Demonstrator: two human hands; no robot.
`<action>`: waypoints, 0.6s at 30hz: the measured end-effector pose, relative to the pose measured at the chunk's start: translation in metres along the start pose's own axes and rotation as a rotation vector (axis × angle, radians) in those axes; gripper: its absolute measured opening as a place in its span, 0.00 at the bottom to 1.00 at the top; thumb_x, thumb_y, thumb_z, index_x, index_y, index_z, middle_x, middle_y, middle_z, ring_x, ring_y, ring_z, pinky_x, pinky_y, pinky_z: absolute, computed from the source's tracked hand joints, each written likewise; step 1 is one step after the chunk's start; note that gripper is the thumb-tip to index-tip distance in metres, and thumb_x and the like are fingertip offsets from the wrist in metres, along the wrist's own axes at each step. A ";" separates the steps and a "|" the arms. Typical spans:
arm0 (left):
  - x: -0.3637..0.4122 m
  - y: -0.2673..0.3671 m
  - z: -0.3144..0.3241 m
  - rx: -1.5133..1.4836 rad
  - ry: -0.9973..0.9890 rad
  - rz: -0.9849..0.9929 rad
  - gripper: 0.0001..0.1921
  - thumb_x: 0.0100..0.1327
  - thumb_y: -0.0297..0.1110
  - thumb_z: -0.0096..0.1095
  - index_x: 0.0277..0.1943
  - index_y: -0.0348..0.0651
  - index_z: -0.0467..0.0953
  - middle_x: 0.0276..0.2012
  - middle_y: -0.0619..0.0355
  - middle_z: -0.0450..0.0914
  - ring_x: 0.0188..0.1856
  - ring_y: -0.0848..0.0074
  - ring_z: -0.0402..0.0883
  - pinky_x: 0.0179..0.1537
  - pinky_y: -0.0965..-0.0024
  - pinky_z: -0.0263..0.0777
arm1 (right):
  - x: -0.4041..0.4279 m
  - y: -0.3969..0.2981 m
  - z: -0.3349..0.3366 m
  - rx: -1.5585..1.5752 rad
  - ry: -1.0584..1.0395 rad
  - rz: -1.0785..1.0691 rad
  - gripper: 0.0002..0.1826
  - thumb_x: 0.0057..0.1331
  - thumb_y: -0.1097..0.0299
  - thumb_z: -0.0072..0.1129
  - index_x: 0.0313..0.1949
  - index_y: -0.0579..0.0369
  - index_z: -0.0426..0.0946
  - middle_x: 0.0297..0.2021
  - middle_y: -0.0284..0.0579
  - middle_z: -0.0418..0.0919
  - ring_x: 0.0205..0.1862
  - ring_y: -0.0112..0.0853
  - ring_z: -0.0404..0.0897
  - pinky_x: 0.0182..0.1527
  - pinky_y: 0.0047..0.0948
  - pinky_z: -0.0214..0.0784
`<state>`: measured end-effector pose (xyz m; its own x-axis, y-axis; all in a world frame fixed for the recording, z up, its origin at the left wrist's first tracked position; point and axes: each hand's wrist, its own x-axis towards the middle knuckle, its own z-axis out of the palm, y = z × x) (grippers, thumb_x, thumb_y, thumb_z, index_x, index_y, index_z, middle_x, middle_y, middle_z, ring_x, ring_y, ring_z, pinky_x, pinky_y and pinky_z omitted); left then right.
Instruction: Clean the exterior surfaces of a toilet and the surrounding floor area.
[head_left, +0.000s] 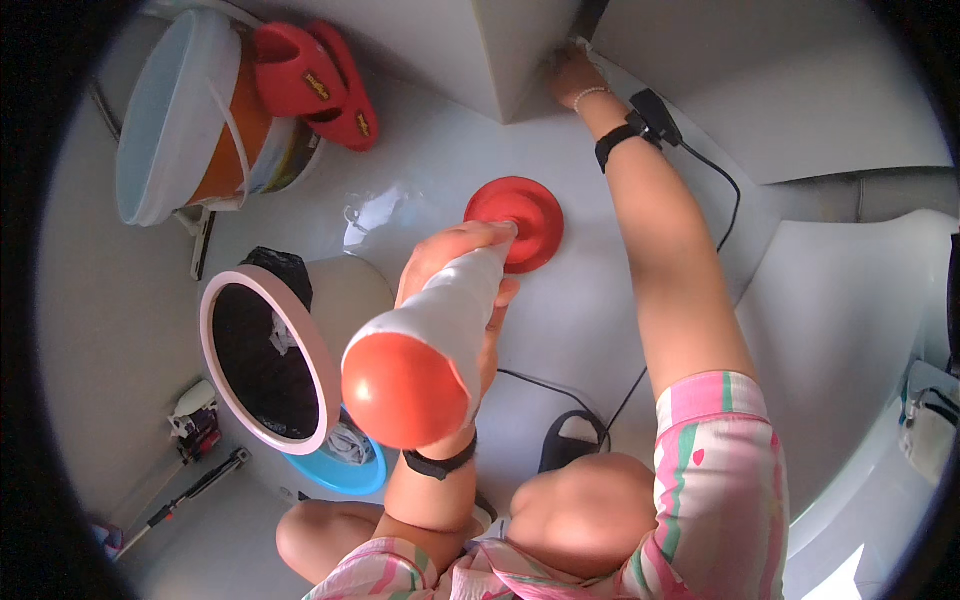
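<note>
My left hand (480, 259) is wrapped around the white handle of a plunger (450, 300). The handle's orange-red rounded end points up towards the camera. Beyond the hand, at the bottom of the handle, the plunger's red rubber cup (536, 217) appears over the floor. My right hand (576, 75) reaches far forward to the foot of a pale panel, near the corner by a dark gap. Its fingers are in shade and blurred, so what they touch or hold is unclear. Each wrist wears a black strap, the right one with a small black device and cable.
A lined bin (328, 352) with a pink rim stands at left, beside a blue basin (379, 472) holding cloth. Behind are a large bucket (214, 150) and red slippers (300, 75). A white bathroom fixture (832, 300) curves along the right. Black cable crosses the floor near my feet.
</note>
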<state>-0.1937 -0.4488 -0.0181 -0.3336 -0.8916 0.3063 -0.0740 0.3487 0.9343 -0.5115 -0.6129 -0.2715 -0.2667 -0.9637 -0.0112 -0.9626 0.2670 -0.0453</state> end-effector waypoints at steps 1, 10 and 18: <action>0.001 -0.004 -0.017 0.054 -0.014 -0.009 0.13 0.60 0.27 0.67 0.47 0.36 0.76 0.45 0.53 0.81 0.48 0.65 0.80 0.52 0.65 0.72 | 0.000 -0.056 -0.015 0.000 -0.079 -0.069 0.29 0.67 0.61 0.45 0.64 0.64 0.64 0.69 0.55 0.58 0.72 0.49 0.53 0.73 0.43 0.47; 0.002 -0.014 -0.013 0.020 0.046 0.067 0.13 0.62 0.26 0.66 0.47 0.33 0.75 0.45 0.50 0.81 0.47 0.66 0.80 0.50 0.65 0.73 | -0.058 -0.029 -0.039 0.139 -0.123 0.101 0.33 0.69 0.60 0.45 0.70 0.60 0.56 0.73 0.53 0.50 0.73 0.50 0.53 0.74 0.41 0.45; -0.001 -0.008 -0.013 -0.039 0.104 -0.117 0.09 0.65 0.22 0.60 0.47 0.35 0.74 0.48 0.51 0.79 0.51 0.69 0.78 0.53 0.67 0.70 | -0.187 0.051 -0.024 -0.034 -0.105 0.479 0.35 0.67 0.57 0.43 0.68 0.68 0.57 0.73 0.57 0.50 0.75 0.49 0.47 0.74 0.42 0.42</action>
<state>-0.1806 -0.4544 -0.0235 -0.2252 -0.9513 0.2104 -0.0690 0.2310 0.9705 -0.5116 -0.4187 -0.2477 -0.6756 -0.7269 -0.1232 -0.7342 0.6786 0.0217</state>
